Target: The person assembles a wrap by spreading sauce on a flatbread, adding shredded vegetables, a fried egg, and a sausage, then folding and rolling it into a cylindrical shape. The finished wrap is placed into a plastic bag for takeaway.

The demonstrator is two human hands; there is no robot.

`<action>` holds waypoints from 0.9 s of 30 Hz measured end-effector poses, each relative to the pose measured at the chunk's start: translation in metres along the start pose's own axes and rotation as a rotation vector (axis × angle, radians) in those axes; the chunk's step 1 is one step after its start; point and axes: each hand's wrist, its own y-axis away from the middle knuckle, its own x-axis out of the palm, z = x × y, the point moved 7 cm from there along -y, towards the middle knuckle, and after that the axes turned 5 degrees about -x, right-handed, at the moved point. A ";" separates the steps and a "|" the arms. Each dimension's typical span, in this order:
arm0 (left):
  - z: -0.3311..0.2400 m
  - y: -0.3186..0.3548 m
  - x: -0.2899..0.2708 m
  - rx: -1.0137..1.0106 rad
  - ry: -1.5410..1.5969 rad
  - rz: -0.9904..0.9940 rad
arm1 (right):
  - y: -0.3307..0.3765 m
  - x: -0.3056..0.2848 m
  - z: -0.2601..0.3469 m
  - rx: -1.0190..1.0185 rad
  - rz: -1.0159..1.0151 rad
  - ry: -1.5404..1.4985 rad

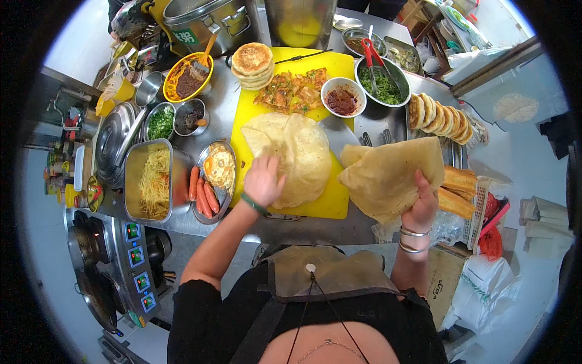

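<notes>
A round, thin flatbread (306,161) is laid on the yellow board (337,208), and its top is touched by the left hand (265,180). The grip of this hand is loose, with the thumb kept apart from the fingers, and nothing is pinched in it. A green band (253,204) is worn on the left wrist.

A big folded flatbread (391,176) is held up by the right hand (420,206), to the right of the board. The grip is clamped on its right edge, with the thumb pressed on the side that can be seen. Two silver bangles (414,232) are worn on that wrist.

The board is set on a metal counter (254,228). Just behind the round flatbread, a flat piece of orange and gold food (291,90) is laid on the board, dotted with green bits. A white bowl (360,111) of dark red sauce is placed beside it, and a stack of round cakes (252,65) is piled on its other side. To the left of the board, red sausages (207,197) and a fried egg (219,167) are put together on a metal plate.
</notes>
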 end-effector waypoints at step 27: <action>0.048 0.047 -0.024 -0.097 0.229 -0.254 | 0.072 0.098 -0.206 -0.481 1.300 1.474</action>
